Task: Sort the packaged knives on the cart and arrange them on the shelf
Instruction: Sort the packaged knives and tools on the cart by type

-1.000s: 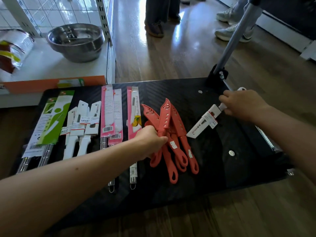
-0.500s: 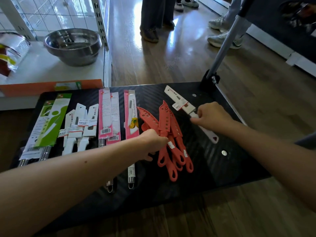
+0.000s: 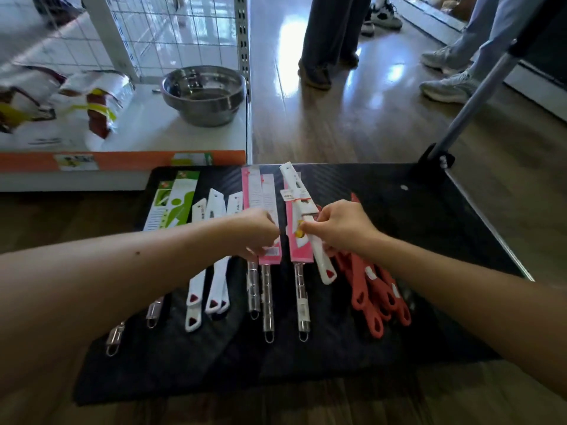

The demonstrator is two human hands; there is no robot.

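Head view: white sheathed knife (image 3: 297, 194) hung above pink-carded knives (image 3: 299, 246) on the cart (image 3: 399, 240).
Right hand (image 3: 340, 228): clamped its handle.
Left hand (image 3: 254, 231): curled over those; grip unclear.
Handling: likely light, stiff, slick; handle safest.

Knives (image 3: 300, 289) lay side by side on the cart (image 3: 399, 240). Behind its left end stood the shelf (image 3: 147, 133), carrying a bowl (image 3: 204, 96), with bags (image 3: 95, 102) left of it.
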